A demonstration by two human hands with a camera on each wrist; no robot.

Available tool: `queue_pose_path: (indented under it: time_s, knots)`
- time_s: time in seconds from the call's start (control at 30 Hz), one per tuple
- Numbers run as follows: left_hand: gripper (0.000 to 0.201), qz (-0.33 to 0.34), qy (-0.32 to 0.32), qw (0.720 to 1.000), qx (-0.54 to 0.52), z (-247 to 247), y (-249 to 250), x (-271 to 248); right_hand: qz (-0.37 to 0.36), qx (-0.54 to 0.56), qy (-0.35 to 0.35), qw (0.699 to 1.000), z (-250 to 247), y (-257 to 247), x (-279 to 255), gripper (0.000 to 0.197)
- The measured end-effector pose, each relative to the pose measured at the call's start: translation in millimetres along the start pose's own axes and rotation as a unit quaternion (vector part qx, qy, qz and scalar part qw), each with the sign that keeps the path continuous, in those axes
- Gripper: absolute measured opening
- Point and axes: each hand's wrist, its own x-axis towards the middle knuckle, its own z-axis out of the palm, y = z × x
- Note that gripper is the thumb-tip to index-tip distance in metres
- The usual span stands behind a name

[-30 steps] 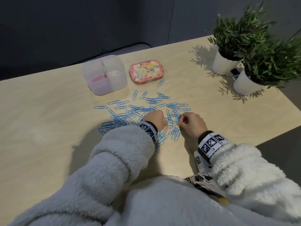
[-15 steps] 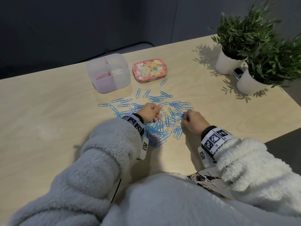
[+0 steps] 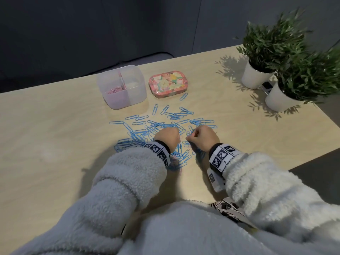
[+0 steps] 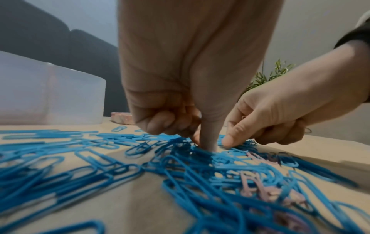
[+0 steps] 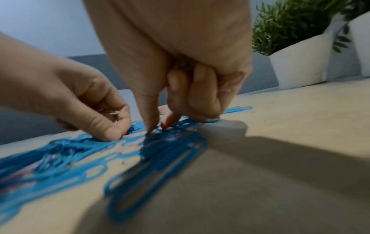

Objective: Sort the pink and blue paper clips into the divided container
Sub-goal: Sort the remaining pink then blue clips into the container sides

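Blue paper clips [image 3: 139, 133] lie scattered and heaped on the wooden table, with a few pink clips [image 4: 252, 185] mixed in near my wrists. The clear divided container [image 3: 136, 92] stands behind the pile, and pink clips [image 3: 114, 91] fill its left compartment. My left hand [image 3: 166, 135] is down in the pile with thumb and forefinger tips on the clips [image 4: 202, 142]. Its other fingers curl round small pink clips. Close beside it, my right hand [image 3: 202, 137] pinches at the clips with thumb and forefinger [image 5: 158, 126]. A thin clip loop shows under its curled fingers.
A flowered tin [image 3: 168, 83] sits to the right of the container. Two white pots with green plants [image 3: 257, 76] [image 3: 277, 100] stand at the table's back right, with a small dark object between them. The table's right edge runs close to my right sleeve.
My left hand drew back from the far side of the pile and now sits close beside the right hand. My right hand has stayed at the same spot, still picking at the clips.
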Motion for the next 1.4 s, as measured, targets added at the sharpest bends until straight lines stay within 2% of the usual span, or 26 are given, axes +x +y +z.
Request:
queue_pose_path:
  time_s: [0.07,0.13,0.17,0.23,0.33,0.37,0.47,0.57,0.73,0.8,0.9,1.03,1.13,1.23,1.33,1.4]
  knots:
    - [0.026,0.012,-0.003,1.000,0.016,-2,-2,-1,-0.001,0.012,0.000,1.000,-4,-4,6,0.016]
    - [0.026,0.027,-0.012,0.999,0.035,-3,-5,-2,-0.006,0.022,0.012,1.000,-10,-1,12,0.023]
    - [0.027,0.033,-0.019,0.998,0.041,-2,-7,-2,-0.019,0.022,0.028,0.999,-14,0,11,0.025]
    - [0.027,0.046,-0.035,0.998,0.035,-1,-11,-2,-0.067,0.007,0.049,0.997,-22,1,4,0.015]
    - [0.017,0.061,-0.034,0.998,-0.006,-3,-16,-4,-0.170,-0.098,-0.004,0.981,-28,-1,-16,0.015]
    - [0.010,0.063,-0.025,0.997,-0.027,-4,-18,-5,-0.179,-0.132,-0.028,0.975,-27,-1,-20,0.014]
    - [0.007,0.057,0.002,0.991,-0.121,-9,-22,-7,-0.156,-0.148,-0.059,0.975,-22,4,-20,0.015]
    - [0.005,0.037,-0.011,0.969,-0.243,-12,-25,-6,-0.151,-0.122,-0.059,0.979,-13,9,-11,0.015]
    - [0.008,0.026,0.002,0.930,-0.366,-13,-24,-5,-0.108,0.061,-0.018,0.992,-15,22,5,0.026]
    - [0.008,0.022,-0.016,0.914,-0.404,-13,-26,-5,-0.106,0.124,0.013,0.987,-23,26,8,0.029]
    - [0.008,-0.005,-0.086,0.887,-0.453,-12,-27,-7,-0.096,0.182,0.016,0.978,-34,32,10,0.028]
    - [0.012,-0.068,-0.120,0.861,-0.490,-12,-24,-7,-0.066,0.151,0.049,0.985,-37,43,10,0.025]
    - [0.011,-0.065,-0.101,0.861,-0.495,-8,-27,-6,-0.110,0.060,0.064,0.990,-36,40,-1,0.015]
    - [0.015,-0.036,-0.071,0.867,-0.492,-8,-32,-6,-0.156,-0.049,-0.006,0.987,-28,26,-16,0.007]
    - [0.019,-0.029,-0.005,0.894,-0.447,-11,-37,-5,-0.152,-0.141,-0.005,0.978,-21,19,-23,0.014]
    - [0.022,-0.031,0.029,0.913,-0.407,-14,-43,-6,-0.147,-0.138,0.007,0.979,-19,18,-23,0.013]
